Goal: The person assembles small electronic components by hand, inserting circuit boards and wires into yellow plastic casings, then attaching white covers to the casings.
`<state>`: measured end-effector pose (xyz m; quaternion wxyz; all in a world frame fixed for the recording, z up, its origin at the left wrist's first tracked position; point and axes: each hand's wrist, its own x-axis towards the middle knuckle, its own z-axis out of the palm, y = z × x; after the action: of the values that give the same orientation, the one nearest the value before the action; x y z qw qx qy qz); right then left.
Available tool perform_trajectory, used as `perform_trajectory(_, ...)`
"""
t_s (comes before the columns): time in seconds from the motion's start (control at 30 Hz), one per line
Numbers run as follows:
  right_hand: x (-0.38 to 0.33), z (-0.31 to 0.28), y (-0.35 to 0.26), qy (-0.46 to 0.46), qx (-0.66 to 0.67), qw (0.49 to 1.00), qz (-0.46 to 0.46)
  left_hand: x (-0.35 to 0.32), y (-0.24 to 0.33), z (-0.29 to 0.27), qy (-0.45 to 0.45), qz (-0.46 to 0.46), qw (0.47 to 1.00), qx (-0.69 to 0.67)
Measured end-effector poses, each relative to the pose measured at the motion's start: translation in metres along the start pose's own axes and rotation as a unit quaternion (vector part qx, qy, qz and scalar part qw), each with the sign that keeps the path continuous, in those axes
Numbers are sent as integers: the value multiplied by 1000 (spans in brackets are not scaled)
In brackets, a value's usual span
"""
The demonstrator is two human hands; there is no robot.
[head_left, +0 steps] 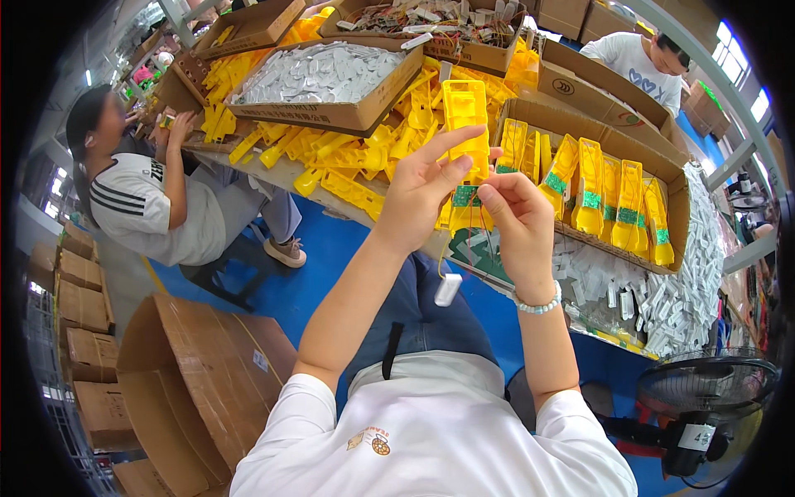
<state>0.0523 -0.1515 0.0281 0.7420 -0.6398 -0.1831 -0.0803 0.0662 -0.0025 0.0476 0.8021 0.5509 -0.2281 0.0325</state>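
Observation:
Over the near table edge I hold up a yellow plastic housing [465,103], its hollow side facing me. A green circuit board [465,196] sits across its lower part. My left hand [424,189] grips the housing from the left, index finger and thumb lying across its front. At the board's right edge my right hand [522,217] is closed, thumb in front; the fingers behind are partly hidden. Thin wires hang below, and a small white plastic part [448,290] dangles from one of them.
To the right, a cardboard box [609,248] holds several yellow housings with green boards. White plastic pieces [683,290] heap beside it. A carton of white parts [323,79] and yellow pieces [331,153] lie left. A fan [704,406] stands lower right; a co-worker [149,199] sits left.

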Motion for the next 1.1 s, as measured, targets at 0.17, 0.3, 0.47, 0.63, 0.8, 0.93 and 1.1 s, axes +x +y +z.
perform_trajectory(0.17, -3, 5, -4, -6, 34, 999, 12, -7, -5, 3, 61, 96, 993, -36)
perform_trajectory(0.3, -4, 12, -6, -12, 19, 999, 30, -17, -10, 3, 176, 34, 982, -59)
perform_trajectory(0.47, -6, 10, -4, -17, 22, 999, 47, -37, -7, 1, 108, 36, 985, -133)
perform_trajectory(0.63, -10, 11, -6, -24, 39, 998, 53, -46, -9, 0, 105, 46, 987, -110)
perform_trajectory(0.8, -15, 12, -9, -21, 47, 998, 43, -55, -16, -1, 102, 79, 992, -8)
perform_trajectory(0.93, -15, 10, -6, -11, 114, 992, 60, -58, -20, 1, 106, 95, 990, 21)
perform_trajectory(1.1, -15, 11, -6, -9, 156, 986, 57, -60, -21, 2, 117, 95, 988, 40)
